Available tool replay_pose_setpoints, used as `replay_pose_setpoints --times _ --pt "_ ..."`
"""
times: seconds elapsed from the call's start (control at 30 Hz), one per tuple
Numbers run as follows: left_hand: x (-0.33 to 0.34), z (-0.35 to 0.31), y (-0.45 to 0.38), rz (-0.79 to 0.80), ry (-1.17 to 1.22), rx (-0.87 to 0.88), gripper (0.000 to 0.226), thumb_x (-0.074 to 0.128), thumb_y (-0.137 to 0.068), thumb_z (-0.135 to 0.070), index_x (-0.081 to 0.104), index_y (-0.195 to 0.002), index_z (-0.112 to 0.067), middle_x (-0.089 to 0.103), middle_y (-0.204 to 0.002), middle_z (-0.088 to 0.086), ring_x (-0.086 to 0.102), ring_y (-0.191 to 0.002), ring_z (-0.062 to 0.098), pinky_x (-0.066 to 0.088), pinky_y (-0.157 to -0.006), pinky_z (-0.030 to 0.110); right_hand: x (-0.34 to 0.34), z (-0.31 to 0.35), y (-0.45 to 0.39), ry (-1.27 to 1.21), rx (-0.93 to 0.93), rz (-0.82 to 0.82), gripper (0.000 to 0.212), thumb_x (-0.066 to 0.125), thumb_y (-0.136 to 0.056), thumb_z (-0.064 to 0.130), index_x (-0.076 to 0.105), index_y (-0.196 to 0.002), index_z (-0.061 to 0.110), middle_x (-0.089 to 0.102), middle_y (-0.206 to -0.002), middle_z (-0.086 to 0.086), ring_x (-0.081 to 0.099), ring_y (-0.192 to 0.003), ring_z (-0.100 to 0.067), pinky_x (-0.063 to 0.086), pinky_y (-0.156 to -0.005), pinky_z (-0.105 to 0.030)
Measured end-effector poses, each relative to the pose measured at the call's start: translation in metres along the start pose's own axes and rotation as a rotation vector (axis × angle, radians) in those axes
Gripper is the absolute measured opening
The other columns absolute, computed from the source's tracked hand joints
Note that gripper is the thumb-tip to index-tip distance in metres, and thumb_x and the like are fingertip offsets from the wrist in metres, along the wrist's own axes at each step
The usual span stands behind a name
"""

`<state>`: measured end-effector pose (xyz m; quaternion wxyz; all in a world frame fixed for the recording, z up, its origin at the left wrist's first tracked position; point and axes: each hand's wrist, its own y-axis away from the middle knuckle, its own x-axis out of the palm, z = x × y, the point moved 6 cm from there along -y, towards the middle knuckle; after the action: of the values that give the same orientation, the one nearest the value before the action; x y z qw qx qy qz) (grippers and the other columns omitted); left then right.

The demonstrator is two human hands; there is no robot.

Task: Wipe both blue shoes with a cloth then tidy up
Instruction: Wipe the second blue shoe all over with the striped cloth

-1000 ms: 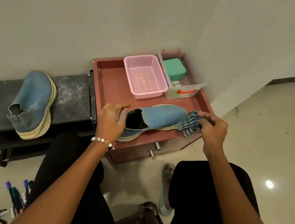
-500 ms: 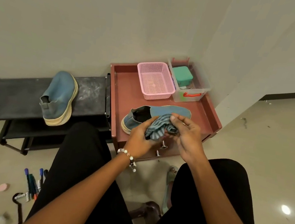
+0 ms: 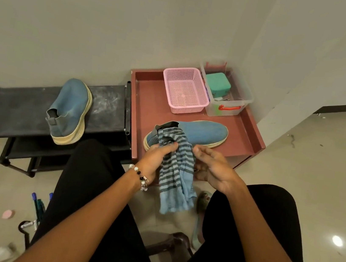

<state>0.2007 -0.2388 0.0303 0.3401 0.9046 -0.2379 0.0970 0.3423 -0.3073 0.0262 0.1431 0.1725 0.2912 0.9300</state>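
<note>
One blue shoe (image 3: 203,132) lies on its side on the red-brown cabinet top (image 3: 149,105), toe to the right. The other blue shoe (image 3: 71,107) rests on the black rack (image 3: 15,108) to the left. A blue striped cloth (image 3: 174,175) hangs down in front of the cabinet. My left hand (image 3: 155,157) pinches the cloth near its top, just in front of the near shoe's heel. My right hand (image 3: 213,167) is beside the cloth with fingers spread; whether it touches the cloth is unclear.
A pink mesh basket (image 3: 184,90) and a clear box (image 3: 228,94) with a green case stand at the back of the cabinet top. Markers (image 3: 38,205) and a pink disc (image 3: 8,214) lie on the floor at left. My knees frame the lower view.
My left hand let go of the shoe, which now lies on the cabinet. The cloth went from my right hand, bunched between both hands, to hanging unfolded from my left.
</note>
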Motion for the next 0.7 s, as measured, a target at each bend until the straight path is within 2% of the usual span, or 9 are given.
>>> replay_pose_setpoints --times 0.1,0.2,0.23,0.3,0.37,0.4,0.5,0.6,0.7 --pt "0.008 -0.001 0.004 0.121 0.116 -0.076 0.045 0.058 -0.087 -0.027 0.058 -0.122 0.001 0.062 -0.122 0.019 0.059 -0.113 0.032 0.043 -0.103 0.043 0.001 -0.004 -0.003 -0.066 0.04 0.029 0.08 0.084 -0.057 0.048 0.057 -0.122 0.009 0.064 -0.12 -0.015 0.058 -0.114 -0.033 0.041 -0.094 -0.065" --pt "0.009 0.0 0.004 0.173 0.117 -0.085 0.057 0.058 -0.081 -0.041 0.057 -0.124 -0.003 0.063 -0.124 0.016 0.058 -0.115 0.03 0.043 -0.103 0.043 0.01 -0.008 0.0 -0.134 0.073 0.089 0.059 0.071 -0.071 0.039 0.061 -0.117 0.002 0.067 -0.114 -0.017 0.062 -0.109 -0.033 0.052 -0.086 -0.051" --pt "0.007 0.0 0.002 0.159 0.09 -0.075 0.063 0.059 -0.078 -0.047 0.058 -0.124 -0.004 0.063 -0.122 0.015 0.059 -0.115 0.03 0.043 -0.103 0.043 0.009 -0.005 0.0 -0.163 0.057 0.057 0.053 0.071 -0.072 0.032 0.062 -0.113 -0.001 0.068 -0.11 -0.018 0.063 -0.106 -0.033 0.053 -0.085 -0.048" --pt "-0.001 -0.002 -0.002 0.079 0.013 -0.053 0.072 0.063 -0.071 -0.056 0.061 -0.119 -0.003 0.067 -0.116 0.015 0.063 -0.109 0.028 0.046 -0.1 0.042 -0.004 0.007 0.001 -0.148 -0.042 -0.129 0.043 0.077 -0.069 0.024 0.066 -0.103 0.0 0.072 -0.098 -0.014 0.068 -0.097 -0.03 0.053 -0.086 -0.045" --pt "-0.007 -0.002 -0.004 -0.004 -0.077 -0.05 0.071 0.065 -0.067 -0.055 0.063 -0.112 -0.001 0.07 -0.108 0.015 0.067 -0.101 0.027 0.052 -0.093 0.042 -0.02 0.021 0.004 -0.006 -0.169 -0.327 0.034 0.079 -0.072 0.024 0.068 -0.098 0.005 0.074 -0.091 -0.008 0.071 -0.087 -0.023 0.055 -0.084 -0.044" --pt "-0.008 0.0 -0.005 -0.027 -0.124 -0.06 0.069 0.067 -0.065 -0.053 0.063 -0.109 -0.001 0.071 -0.105 0.015 0.068 -0.097 0.026 0.054 -0.089 0.042 -0.022 0.026 0.006 0.029 -0.223 -0.351 0.032 0.078 -0.074 0.025 0.067 -0.099 0.007 0.074 -0.092 -0.006 0.071 -0.086 -0.021 0.056 -0.084 -0.043" --pt "-0.005 0.009 -0.007 -0.043 -0.227 -0.062 0.05 0.076 -0.066 -0.04 0.062 -0.101 -0.007 0.071 -0.103 0.014 0.07 -0.092 0.025 0.056 -0.085 0.041 -0.006 0.032 0.012 0.116 -0.315 -0.153 0.038 0.076 -0.076 0.027 0.064 -0.108 0.009 0.072 -0.102 -0.006 0.069 -0.095 -0.022 0.054 -0.088 -0.043" --pt "-0.008 0.012 -0.012 -0.128 -0.242 0.01 0.023 0.074 -0.08 -0.014 0.062 -0.099 -0.008 0.071 -0.103 0.017 0.07 -0.089 0.027 0.056 -0.081 0.039 0.012 0.028 0.014 0.3 -0.265 0.108 0.053 0.081 -0.069 0.014 0.059 -0.118 0.014 0.07 -0.109 -0.005 0.067 -0.101 -0.02 0.054 -0.088 -0.034" --pt "-0.008 0.007 -0.014 -0.123 -0.103 0.038 0.018 0.061 -0.087 0.0 0.061 -0.104 -0.004 0.069 -0.102 0.016 0.067 -0.093 0.03 0.054 -0.086 0.045 0.0 0.015 0.008 0.35 -0.141 0.044 0.061 0.085 -0.061 0.008 0.061 -0.117 0.014 0.07 -0.109 -0.005 0.068 -0.098 -0.016 0.054 -0.085 -0.029"
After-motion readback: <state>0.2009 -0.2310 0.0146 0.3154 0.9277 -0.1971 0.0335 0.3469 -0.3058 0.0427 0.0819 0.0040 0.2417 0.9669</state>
